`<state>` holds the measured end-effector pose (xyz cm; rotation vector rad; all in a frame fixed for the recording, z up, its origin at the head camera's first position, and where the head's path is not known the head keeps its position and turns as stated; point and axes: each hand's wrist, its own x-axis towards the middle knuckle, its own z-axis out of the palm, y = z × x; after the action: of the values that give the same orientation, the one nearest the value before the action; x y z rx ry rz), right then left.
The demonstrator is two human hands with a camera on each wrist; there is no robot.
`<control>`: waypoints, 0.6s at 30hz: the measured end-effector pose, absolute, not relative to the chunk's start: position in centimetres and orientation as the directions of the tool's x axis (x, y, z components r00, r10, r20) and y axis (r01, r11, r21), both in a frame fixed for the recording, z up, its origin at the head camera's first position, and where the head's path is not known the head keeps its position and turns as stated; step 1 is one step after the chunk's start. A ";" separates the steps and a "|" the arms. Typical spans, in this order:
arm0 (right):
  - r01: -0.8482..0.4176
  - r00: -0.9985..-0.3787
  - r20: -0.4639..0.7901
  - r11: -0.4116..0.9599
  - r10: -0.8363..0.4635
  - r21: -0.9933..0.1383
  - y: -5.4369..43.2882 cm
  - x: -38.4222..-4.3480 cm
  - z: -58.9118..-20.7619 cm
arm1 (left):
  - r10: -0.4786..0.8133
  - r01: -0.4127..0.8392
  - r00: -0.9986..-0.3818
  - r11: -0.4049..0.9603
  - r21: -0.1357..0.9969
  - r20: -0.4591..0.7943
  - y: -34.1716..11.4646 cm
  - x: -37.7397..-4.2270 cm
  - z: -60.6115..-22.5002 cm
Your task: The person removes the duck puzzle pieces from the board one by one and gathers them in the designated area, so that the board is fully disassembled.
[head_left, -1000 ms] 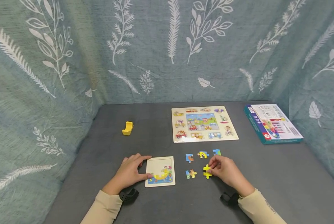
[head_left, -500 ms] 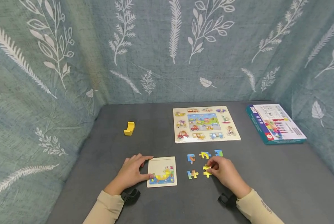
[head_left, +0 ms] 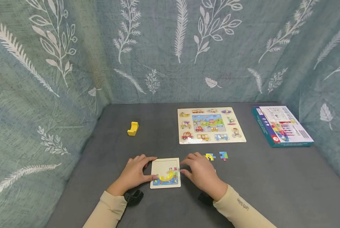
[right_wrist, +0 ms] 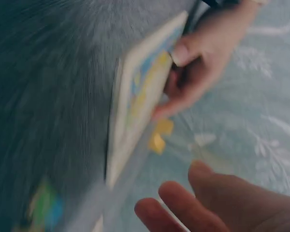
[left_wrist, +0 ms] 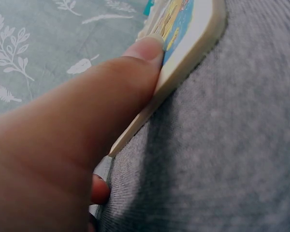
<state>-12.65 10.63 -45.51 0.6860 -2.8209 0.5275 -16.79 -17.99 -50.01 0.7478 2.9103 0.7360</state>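
Note:
A small square wooden jigsaw tray [head_left: 165,186], partly filled with yellow, blue and pink pieces, lies on the grey table. My left hand [head_left: 135,174] grips its left side, index finger at the far corner and thumb over the near part of the frame; the left wrist view shows the thumb tip [left_wrist: 147,47] on the tray's face. At the tray's right edge is my right hand [head_left: 202,174], thumb and fingers apart; no piece shows between its fingers in the blurred right wrist view. Beyond it lie a yellow-and-blue jigsaw piece [head_left: 210,156] and a blue-green piece [head_left: 223,155].
A larger wooden vehicle puzzle board [head_left: 182,140] lies farther back. To its right is a flat teal-and-white box [head_left: 283,125]. A yellow curved block [head_left: 132,129] sits at the back left. Patterned cloth [head_left: 161,57] hangs behind the table.
My right hand has moved left from the yellow jigsaw piece to the tray's edge, spreading its fingers and covering the nearer pieces from view. My left hand keeps its place on the tray.

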 end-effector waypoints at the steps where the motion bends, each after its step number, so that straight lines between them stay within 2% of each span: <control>1: -0.498 -0.863 0.246 0.825 -0.441 -0.267 10.0 -13.0 -45.8 | 0.465 0.443 -0.882 0.772 0.455 0.069 -18.0 -16.8 -50.0; 5: -0.541 -0.839 0.175 0.823 -0.515 -0.174 8.6 -13.5 -46.9 | 0.477 0.453 -0.877 0.771 0.448 0.065 -17.9 -16.8 -50.2; 9: -0.540 -0.841 0.143 0.829 -0.522 -0.147 8.2 -13.3 -47.2 | 0.488 0.462 -0.870 0.765 0.449 0.065 -17.9 -16.8 -50.4; 12: -0.516 -0.856 0.130 0.833 -0.499 -0.198 7.9 -13.3 -46.9 | 0.485 0.463 -0.871 0.766 0.445 0.072 -17.9 -16.8 -50.4; 18: -0.468 -0.882 0.130 0.804 -0.453 -0.367 7.5 -13.7 -46.6 | 0.482 0.461 -0.873 0.767 0.445 0.075 -18.2 -16.9 -50.3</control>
<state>-13.69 7.48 -46.64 0.7531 -2.9496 0.6144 -16.87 -18.23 -50.26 0.7773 2.9120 0.7155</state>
